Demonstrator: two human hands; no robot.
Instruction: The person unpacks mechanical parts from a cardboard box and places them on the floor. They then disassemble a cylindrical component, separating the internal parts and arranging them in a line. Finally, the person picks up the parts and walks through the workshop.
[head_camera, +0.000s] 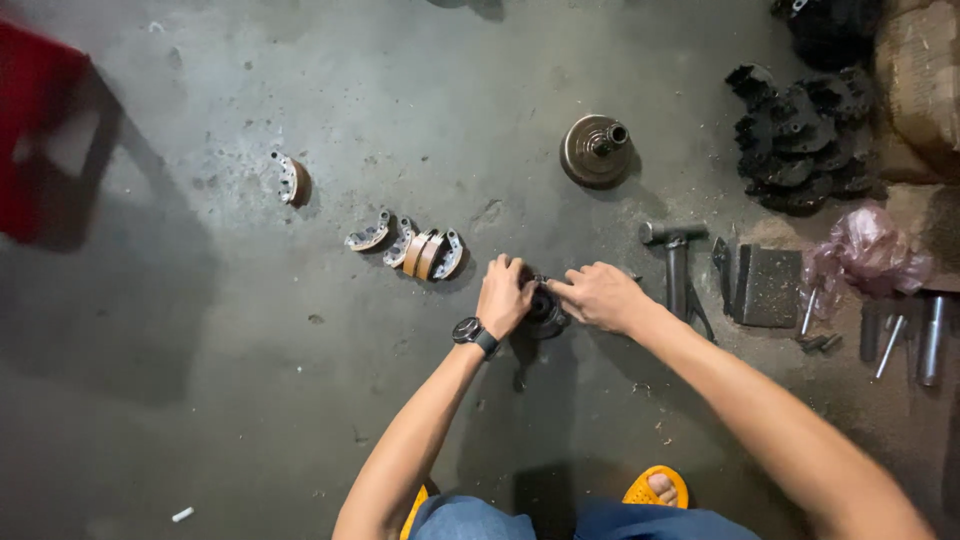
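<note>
Head view: dark metal part (545, 308) gripped between left hand (503, 296) and right hand (597, 295).

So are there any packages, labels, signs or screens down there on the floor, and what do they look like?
Pink plastic bag: right side, crumpled, translucent pink.
Cardboard box: top right corner, brown, partly out of frame.
Wristwatch: on the left wrist, round, black; its face is dark.
No signs or labels show.

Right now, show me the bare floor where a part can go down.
Bare concrete lies left of the left hand, below the curved shoes, and between those shoes and the round drum. Crowded: right of the right hand, with hammer, metal block and black parts pile.
</note>
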